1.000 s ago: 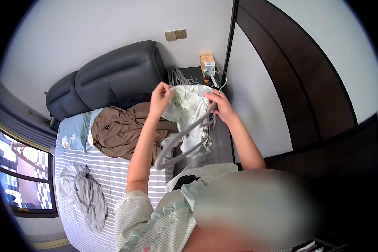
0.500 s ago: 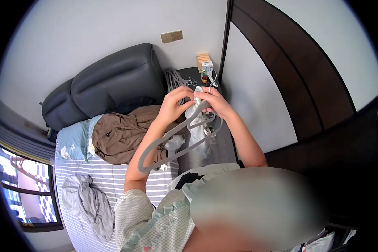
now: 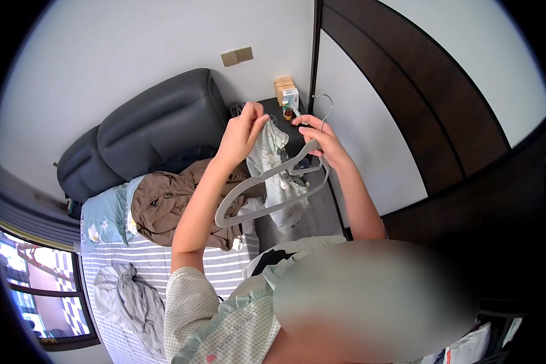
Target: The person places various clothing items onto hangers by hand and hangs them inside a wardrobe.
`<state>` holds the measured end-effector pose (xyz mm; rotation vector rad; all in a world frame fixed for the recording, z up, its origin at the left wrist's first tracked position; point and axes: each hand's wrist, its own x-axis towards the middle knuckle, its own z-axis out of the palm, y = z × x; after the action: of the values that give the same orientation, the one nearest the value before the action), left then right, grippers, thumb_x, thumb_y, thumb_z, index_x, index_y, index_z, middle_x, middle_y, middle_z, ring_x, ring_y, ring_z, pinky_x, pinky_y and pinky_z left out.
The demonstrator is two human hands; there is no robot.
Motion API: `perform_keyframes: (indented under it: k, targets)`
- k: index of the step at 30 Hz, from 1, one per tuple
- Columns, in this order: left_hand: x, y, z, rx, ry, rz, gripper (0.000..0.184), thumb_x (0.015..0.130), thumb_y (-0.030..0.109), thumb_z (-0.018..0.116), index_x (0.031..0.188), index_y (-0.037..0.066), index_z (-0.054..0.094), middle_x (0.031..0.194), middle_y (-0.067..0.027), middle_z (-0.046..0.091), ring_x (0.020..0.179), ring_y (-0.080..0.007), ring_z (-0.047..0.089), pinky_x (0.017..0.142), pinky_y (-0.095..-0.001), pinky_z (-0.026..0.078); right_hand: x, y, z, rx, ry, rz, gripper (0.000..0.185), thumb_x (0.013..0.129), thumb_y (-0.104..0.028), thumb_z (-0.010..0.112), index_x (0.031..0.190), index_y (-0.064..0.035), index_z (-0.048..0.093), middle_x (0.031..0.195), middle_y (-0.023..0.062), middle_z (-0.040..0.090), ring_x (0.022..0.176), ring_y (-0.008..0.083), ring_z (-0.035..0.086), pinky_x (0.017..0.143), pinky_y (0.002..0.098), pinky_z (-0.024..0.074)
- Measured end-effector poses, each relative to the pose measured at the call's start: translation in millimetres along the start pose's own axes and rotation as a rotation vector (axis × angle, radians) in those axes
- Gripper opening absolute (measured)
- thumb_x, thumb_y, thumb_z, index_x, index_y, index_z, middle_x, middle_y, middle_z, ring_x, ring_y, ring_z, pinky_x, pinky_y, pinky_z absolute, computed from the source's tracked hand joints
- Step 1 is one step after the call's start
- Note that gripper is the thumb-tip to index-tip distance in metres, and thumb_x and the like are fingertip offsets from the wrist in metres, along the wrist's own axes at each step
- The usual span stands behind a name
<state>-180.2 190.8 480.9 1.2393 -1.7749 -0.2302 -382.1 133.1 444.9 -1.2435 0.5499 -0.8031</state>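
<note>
My left hand (image 3: pixel 244 134) is raised and closed, its fingertips pinching the upper edge of a pale garment (image 3: pixel 266 150) with a faint print. The cloth hangs down from that grip, partly behind a grey clothes hanger (image 3: pixel 258 179). My right hand (image 3: pixel 324 143) holds the hanger near its neck, below the metal hook, with the index finger stretched out. The hanger's broad end points left, toward my left forearm. Between the two hands there is a small gap, and the garment hangs beside the hanger rather than on it, as far as I can see.
A striped bed (image 3: pixel 218 264) lies below left, with brown clothing (image 3: pixel 164 203), a grey bundle of cloth (image 3: pixel 127 297) and a blue pillow (image 3: pixel 106 212). Behind stands a dark padded headboard (image 3: pixel 158 115). Small boxes (image 3: pixel 286 91) sit on the bedside table; a wardrobe door (image 3: pixel 364 127) rises at right.
My hands have moved apart: the left went up and left, lifting the garment's edge, while the right shifted slightly right with the hanger. More of the hook and the garment shows.
</note>
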Motion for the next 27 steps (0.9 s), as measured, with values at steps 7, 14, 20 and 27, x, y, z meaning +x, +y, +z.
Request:
perform_keyframes:
  k: [7, 14, 20, 27]
  targets:
    - [19, 3, 8, -0.026, -0.016, 0.042, 0.015, 0.087, 0.010, 0.054, 0.086, 0.001, 0.042, 0.060, -0.0129, 0.041, 0.050, -0.0232, 0.038, 0.049, -0.0298, 0.037, -3, 17, 1, -0.194, -0.147, 0.157, 0.028, 0.083, -0.020, 0.059, 0.106, -0.0030, 0.057, 0.055, -0.0022, 0.052, 0.042, 0.0025, 0.044, 0.035, 0.0167, 0.0293]
    - [36, -5, 14, -0.014, -0.077, 0.043, 0.016, 0.087, 0.013, 0.055, 0.086, 0.003, 0.042, 0.058, -0.0127, 0.042, 0.049, -0.0226, 0.037, 0.048, -0.0310, 0.035, 6, 19, 11, -0.021, -0.172, 0.076, 0.034, 0.084, -0.019, 0.058, 0.111, 0.0004, 0.050, 0.050, -0.0057, 0.044, 0.036, 0.0019, 0.035, 0.034, 0.0183, 0.0248]
    - [39, -29, 23, -0.141, -0.056, -0.030, 0.015, 0.088, 0.010, 0.054, 0.085, 0.002, 0.041, 0.060, -0.0047, 0.037, 0.055, -0.0120, 0.034, 0.052, -0.0261, 0.034, 3, 3, 20, 0.104, -0.286, 0.108, 0.050, 0.083, -0.014, 0.055, 0.128, 0.0038, 0.039, 0.051, -0.0054, 0.039, 0.037, 0.0020, 0.034, 0.035, 0.0176, 0.0250]
    - [8, -71, 58, -0.555, 0.072, -0.106, 0.006, 0.088, 0.004, 0.047, 0.093, 0.003, 0.044, 0.086, -0.0036, 0.048, 0.083, -0.0126, 0.049, 0.082, -0.0245, 0.041, 6, 0, 34, 0.055, -0.206, 0.061, 0.061, 0.082, -0.011, 0.053, 0.138, -0.0055, 0.029, 0.052, -0.0048, 0.038, 0.037, 0.0034, 0.032, 0.035, 0.0190, 0.0242]
